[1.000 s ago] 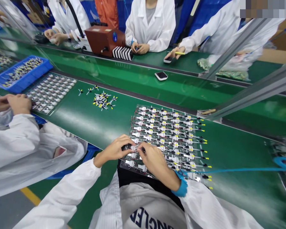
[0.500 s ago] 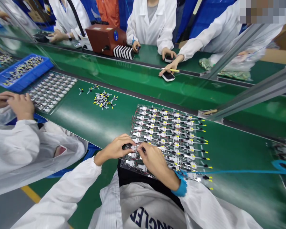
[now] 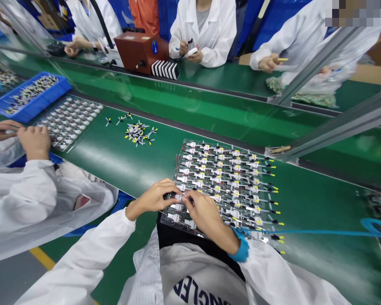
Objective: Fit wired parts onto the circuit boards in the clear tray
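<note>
A clear plastic tray [image 3: 165, 221] lies in front of me, holding rows of small white modules with thin wires. Many of them carry grey three-armed pieces with black and yellow tips. At the tray's left side, my left hand [image 3: 157, 195] has its thumb and fingers closed around a white module [image 3: 178, 197]. My right hand [image 3: 205, 212] meets it there, thumb and forefinger pinched together at the module's right end. Whatever sits between the right fingertips is too small and covered to make out. A blue band [image 3: 241, 245] circles my right wrist.
A pile of three-armed pieces [image 3: 136, 132] lies on the green bench [image 3: 123, 161]. To the left, a co-worker's hands [image 3: 34, 142] work at another tray [image 3: 79, 114] near a blue bin [image 3: 47, 95]. A blue cord [image 3: 311, 231] stretches right from my wrist. Metal posts [image 3: 333, 131] stand at right.
My hands hold almost the same pose at the same module. Across the bench, one person has lifted a white device, and another's hand with a yellow pen has drawn back right.
</note>
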`<state>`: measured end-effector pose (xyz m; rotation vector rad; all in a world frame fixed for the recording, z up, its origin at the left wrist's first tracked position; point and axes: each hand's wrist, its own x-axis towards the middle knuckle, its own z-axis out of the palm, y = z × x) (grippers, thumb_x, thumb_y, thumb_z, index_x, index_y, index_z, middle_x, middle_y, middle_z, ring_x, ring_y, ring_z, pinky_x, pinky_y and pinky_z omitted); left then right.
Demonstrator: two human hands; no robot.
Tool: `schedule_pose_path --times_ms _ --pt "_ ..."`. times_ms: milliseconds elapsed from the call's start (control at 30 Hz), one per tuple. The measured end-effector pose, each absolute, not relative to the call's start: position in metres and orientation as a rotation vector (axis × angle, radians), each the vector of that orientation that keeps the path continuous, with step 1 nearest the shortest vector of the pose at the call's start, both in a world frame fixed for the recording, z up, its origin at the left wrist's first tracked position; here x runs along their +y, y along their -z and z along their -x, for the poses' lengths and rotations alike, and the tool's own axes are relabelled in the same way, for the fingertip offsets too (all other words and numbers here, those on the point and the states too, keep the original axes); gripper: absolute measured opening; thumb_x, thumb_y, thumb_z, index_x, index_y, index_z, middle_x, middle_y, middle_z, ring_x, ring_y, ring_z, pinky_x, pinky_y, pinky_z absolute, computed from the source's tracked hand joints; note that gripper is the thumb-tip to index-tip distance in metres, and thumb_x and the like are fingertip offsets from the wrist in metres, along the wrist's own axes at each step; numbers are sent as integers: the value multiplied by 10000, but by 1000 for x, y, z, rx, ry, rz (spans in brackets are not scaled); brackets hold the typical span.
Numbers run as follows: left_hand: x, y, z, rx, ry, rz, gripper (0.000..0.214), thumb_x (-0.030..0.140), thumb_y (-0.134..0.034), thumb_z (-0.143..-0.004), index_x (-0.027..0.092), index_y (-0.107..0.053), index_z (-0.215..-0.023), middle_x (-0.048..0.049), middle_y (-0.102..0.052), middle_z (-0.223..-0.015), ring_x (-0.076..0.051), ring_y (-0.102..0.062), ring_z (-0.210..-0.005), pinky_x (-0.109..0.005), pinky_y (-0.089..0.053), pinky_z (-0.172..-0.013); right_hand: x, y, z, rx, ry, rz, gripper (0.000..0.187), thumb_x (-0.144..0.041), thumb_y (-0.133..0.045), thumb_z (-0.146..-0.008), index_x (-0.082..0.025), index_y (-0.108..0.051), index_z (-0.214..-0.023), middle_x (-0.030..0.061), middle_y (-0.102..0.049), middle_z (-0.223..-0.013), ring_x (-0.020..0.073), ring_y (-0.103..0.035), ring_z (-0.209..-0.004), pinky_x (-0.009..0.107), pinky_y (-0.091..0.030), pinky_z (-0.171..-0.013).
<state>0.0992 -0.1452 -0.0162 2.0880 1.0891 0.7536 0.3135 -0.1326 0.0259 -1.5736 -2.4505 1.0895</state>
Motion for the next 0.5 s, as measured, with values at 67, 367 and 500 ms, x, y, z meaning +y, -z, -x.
schedule_pose_path --times_ms 67,367,500 --pt "-145 17 -99 1083 -771 -2087 231 397 -670 -962 191 -723 -1050 -89 -731 -982 -216 -653 -956 -358 -507 -877 -133 -26 -312 -2456 -1092 1580 192 -233 -519 -1016 -226 -711 -1022 34 -761 -924 206 -687 -850 283 -361 -710" --pt "-147 14 -98 1096 -676 -2123 236 392 -646 -978 195 -711 -1092 -87 -712 -1004 -219 -624 -983 -353 -498 -885 -131 -37 -309 -2580 -1030 1573 213 -221 -483 -1030 -204 -687 -1087 75 -757 -1063 221 -703 -921 285 -406 -714" --pt "-148 10 -96 1120 -628 -2146 247 374 -634 -985 202 -688 -1154 -93 -698 -1076 -230 -602 -1057 -366 -492 -935 -128 -57 -314 -2707 -917 1488 263 -209 -504 -1011 -201 -670 -1214 110 -731 -1128 236 -706 -954 303 -456 -736"
